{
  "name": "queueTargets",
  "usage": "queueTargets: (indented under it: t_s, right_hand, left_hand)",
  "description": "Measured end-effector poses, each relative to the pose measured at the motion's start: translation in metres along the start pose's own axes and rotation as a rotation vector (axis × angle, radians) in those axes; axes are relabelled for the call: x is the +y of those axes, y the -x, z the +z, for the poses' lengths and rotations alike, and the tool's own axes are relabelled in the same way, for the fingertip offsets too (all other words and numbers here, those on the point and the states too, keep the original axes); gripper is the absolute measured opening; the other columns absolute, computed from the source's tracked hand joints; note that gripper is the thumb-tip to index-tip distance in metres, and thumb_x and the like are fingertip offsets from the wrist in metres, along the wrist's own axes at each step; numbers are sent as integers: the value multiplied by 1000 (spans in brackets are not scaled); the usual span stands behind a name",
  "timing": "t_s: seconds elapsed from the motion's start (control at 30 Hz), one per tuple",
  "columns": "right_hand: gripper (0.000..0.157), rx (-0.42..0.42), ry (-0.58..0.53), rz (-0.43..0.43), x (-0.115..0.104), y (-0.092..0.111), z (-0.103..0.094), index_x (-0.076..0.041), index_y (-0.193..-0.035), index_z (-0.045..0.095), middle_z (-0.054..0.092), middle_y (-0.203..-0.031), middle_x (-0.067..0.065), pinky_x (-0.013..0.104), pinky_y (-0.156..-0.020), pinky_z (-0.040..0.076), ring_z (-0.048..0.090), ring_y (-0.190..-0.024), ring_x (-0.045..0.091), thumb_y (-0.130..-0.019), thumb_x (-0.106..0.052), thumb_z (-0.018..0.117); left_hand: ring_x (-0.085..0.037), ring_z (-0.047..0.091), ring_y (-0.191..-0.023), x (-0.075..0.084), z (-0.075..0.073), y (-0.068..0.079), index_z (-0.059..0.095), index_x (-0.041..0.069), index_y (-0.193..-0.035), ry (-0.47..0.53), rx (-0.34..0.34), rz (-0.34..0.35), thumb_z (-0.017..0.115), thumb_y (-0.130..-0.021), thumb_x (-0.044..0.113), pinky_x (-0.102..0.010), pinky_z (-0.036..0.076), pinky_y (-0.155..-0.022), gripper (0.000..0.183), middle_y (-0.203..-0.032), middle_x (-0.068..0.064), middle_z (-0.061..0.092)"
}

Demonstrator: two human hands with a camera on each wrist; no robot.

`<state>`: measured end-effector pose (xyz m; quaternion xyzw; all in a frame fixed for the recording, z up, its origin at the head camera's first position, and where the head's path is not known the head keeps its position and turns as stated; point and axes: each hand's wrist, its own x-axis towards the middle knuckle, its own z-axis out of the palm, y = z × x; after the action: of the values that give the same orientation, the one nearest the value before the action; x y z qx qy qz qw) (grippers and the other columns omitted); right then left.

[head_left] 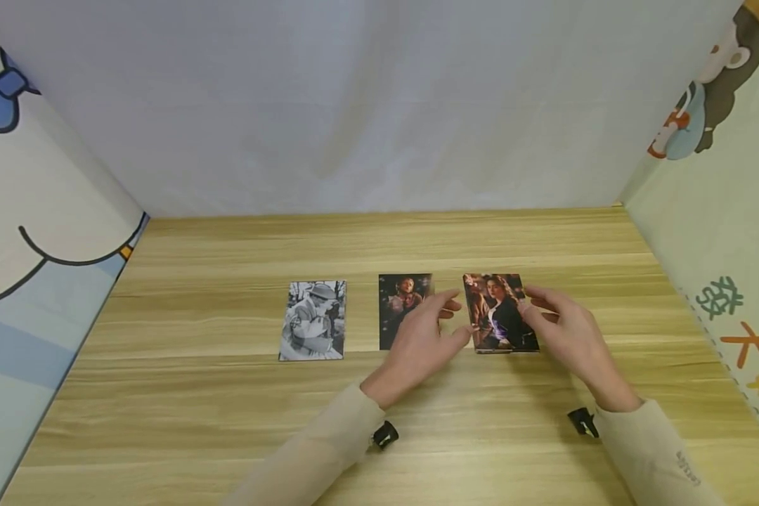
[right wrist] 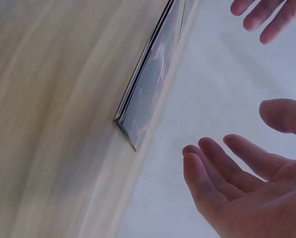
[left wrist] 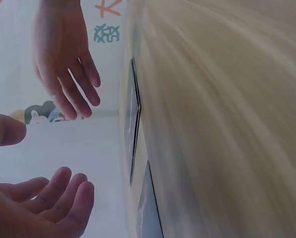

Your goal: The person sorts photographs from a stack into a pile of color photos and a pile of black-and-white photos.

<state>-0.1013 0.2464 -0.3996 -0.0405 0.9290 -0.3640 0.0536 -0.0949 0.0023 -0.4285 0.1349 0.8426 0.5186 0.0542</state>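
Observation:
Three groups of photo cards lie in a row on the wooden table. The black-and-white photo card [head_left: 313, 320] is leftmost, and a dark photo card [head_left: 393, 309] lies in the middle, partly hidden by my left hand [head_left: 420, 341]. On the right is a small stack of photo cards [head_left: 500, 316] topped by a picture of a person in dark clothes. My left hand hovers at the stack's left side, fingers loosely bent. At its right side is my right hand [head_left: 566, 334], fingers relaxed. Both wrist views show the hands raised above the cards [left wrist: 134, 116] [right wrist: 148, 84], holding nothing.
The wood-grain table [head_left: 196, 422] meets a pale cloth wall [head_left: 379, 126] at the back. Printed panels with cartoon figures stand at the left [head_left: 13, 176] and right [head_left: 721, 232]. A small black clip-like device [head_left: 386, 436] sits at each sleeve cuff.

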Motion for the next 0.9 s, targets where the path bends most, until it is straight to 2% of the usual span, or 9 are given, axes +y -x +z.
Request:
queueTargets:
  t_s: [0.1,0.23,0.33,0.4,0.47,0.7,0.9]
  right_hand:
    - [57,15,-16,-8,-4,3,3,0,-151,49,51,-148,31,61,-99,52,58,-125,52,-108,-37,53]
    - [56,36,-39,-32,-8,5,6,-1,-151,50,52,-148,29,62,-100,52,58,-125,52,-108,-38,53]
    - [56,46,-53,-46,-11,6,10,-2,-151,51,52,-150,27,63,-101,50,57,-126,51,-108,-37,54]
    - [56,49,-53,-55,-14,7,12,-2,-151,51,51,-150,26,64,-102,49,56,-127,51,-108,-37,55]
    - [55,48,-49,-65,-16,8,14,-2,-151,51,51,-150,27,66,-101,49,56,-127,51,-108,-37,54]
    - [53,37,-8,-116,-22,5,24,-4,-150,52,54,-148,26,67,-101,46,53,-129,50,-108,-36,54]
    - [53,10,12,-167,-23,1,35,-4,-151,51,50,-152,24,68,-110,39,45,-139,49,-107,-33,57]
  left_hand:
    - [-25,65,-114,-4,-8,6,50,8,-152,-30,17,38,66,-96,29,-41,54,-95,62,-132,-6,66]
    - [-29,63,-120,-8,-18,14,49,9,-152,-59,36,67,66,-96,31,-51,48,-105,63,-136,-10,64]
    - [-32,60,-124,-10,-27,18,49,9,-152,-73,57,87,66,-96,34,-54,47,-106,64,-137,-12,63]
    - [-35,61,-121,-12,-32,21,48,8,-153,-89,70,93,65,-98,37,-55,50,-101,65,-139,-14,61]
    - [-36,59,-122,-14,-37,24,47,9,-154,-106,80,88,63,-99,42,-55,50,-101,66,-142,-14,58]
    - [-33,50,-138,-21,-52,32,43,12,-157,-195,127,62,61,-99,49,-57,41,-113,71,-154,-11,50]
    - [-36,42,-145,-28,-59,37,39,8,-159,-287,134,80,62,-99,49,-57,35,-119,75,-158,-16,44]
